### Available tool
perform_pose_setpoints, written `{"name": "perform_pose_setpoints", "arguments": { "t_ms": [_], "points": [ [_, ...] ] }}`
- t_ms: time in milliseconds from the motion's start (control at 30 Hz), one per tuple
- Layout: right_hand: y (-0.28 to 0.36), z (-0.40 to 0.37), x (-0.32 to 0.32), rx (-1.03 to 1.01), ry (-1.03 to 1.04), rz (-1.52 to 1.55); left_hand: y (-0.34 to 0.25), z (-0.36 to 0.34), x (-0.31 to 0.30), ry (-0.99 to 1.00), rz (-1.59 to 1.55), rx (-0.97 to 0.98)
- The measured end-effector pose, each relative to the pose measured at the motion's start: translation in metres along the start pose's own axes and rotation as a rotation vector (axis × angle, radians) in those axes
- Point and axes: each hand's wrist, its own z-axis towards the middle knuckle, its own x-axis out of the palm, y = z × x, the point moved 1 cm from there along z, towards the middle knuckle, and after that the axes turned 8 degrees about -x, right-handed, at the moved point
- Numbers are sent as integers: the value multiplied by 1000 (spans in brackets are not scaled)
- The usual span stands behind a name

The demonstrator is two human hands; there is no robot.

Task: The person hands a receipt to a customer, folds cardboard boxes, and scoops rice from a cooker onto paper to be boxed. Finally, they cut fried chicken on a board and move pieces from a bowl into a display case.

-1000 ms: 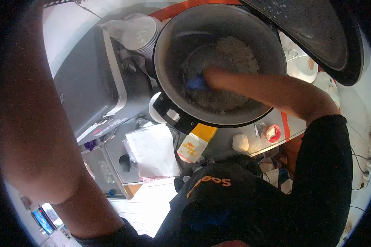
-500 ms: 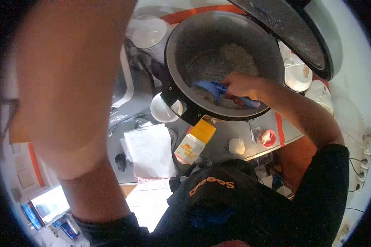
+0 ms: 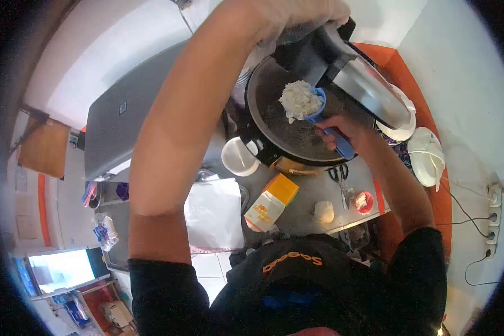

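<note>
My right hand (image 3: 344, 131) is closed around the handle of a blue rice scoop (image 3: 339, 143). Heaped white rice (image 3: 300, 99) fills the scoop, held above the opening of a large cooker (image 3: 252, 103) with a dark inside. Some of the cooker's inside is hidden behind the rice and the lid. At the top, my left hand (image 3: 313, 17), seemingly in a clear plastic glove, reaches to the cooker's tilted lid (image 3: 369, 92). Its fingers bend over the lid's upper part, partly out of sight.
Below the cooker are a white tub (image 3: 239, 157), white paper sheets (image 3: 214, 213), a yellow and white carton (image 3: 271, 201), scissors (image 3: 339, 175), a pale round lump (image 3: 323, 211) and a red-rimmed container (image 3: 363, 202). A white appliance (image 3: 427, 157) stands right. A large grey box (image 3: 134, 106) is left.
My right hand has lifted the scoop from the cooker's bottom, now heaped with rice. My left arm has swung right, its hand now at the lid. The view has shifted, and the lid appears lower.
</note>
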Motion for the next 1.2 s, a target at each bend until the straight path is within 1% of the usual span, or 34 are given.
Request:
{"name": "perform_pose_setpoints", "arguments": {
  "t_ms": [67,100,133,200,233,267,300,333,367,400,433,467,533,567,633,667,700,733,767,800,833,867,900,933,1000,1033,1100,1133,1200],
  "points": [
    [-19,-27,21,-103,110,8,38,5,13,109,-301,-140],
    [-30,-38,35,-73,76,18,49,6,17,53,-272,179],
    [-43,-48,51,-36,45,28,53,-6,19,46,-283,156],
    [-70,-64,85,-29,205,140,63,-33,25,109,-317,-40],
    [-86,-67,102,-3,219,129,96,-13,48,-195,134,486],
    [-103,-69,118,57,252,184,108,-22,61,-202,132,454],
    [-117,-68,134,120,284,236,119,-33,70,-182,172,351],
    [-132,-62,149,151,297,226,129,-45,76,-158,208,247],
    [-151,-55,163,174,344,255,137,-58,80,-158,201,214],
    [-171,-47,174,192,391,281,144,-69,85,-84,152,130],
    [-191,-37,185,198,338,234,153,-81,88,-7,99,49],
    [-213,-26,195,220,342,235,170,-87,97,-2,92,28],
    [-247,1,211,230,273,118,204,-95,107,-268,73,379],
    [-261,10,223,236,276,125,213,-118,99,-315,-74,280],
    [-287,26,243,-214,147,-439,259,-157,83,-363,-141,345],
    [-309,37,248,-208,143,-428,270,-194,69,-292,-228,209],
    [-333,50,251,-520,95,-901,280,-232,52,-219,-310,76],
    [-357,65,256,-837,29,-1374,324,-260,66,-254,-583,54],
    [-388,73,252,-959,-23,-1489,357,-295,82,-377,141,-30],
    [-397,74,251,-954,-37,-1482,424,-320,121,-205,340,-287],
    [-402,78,249,-784,30,-1490,437,-354,144,-110,979,-233],
    [-403,83,249,-618,103,-1498,454,-380,165,-84,355,-408],
    [-396,81,253,-593,53,-1556,466,-407,187,-37,-286,-562],
    [-395,75,255,-574,48,-1555,465,-426,205,-22,-296,-561],
    [-384,75,254,-607,69,-1506,464,-434,233,51,524,-267],
    [-385,76,247,-595,63,-1513,471,-440,244,53,512,-261],
    [-390,72,234,-642,163,-1460,481,-451,262,60,496,-272],
    [-388,69,238,-638,155,-1465,480,-451,261,59,491,-265],
    [-388,61,245,-542,30,-1593,477,-452,260,88,487,-297]
  ]
}}
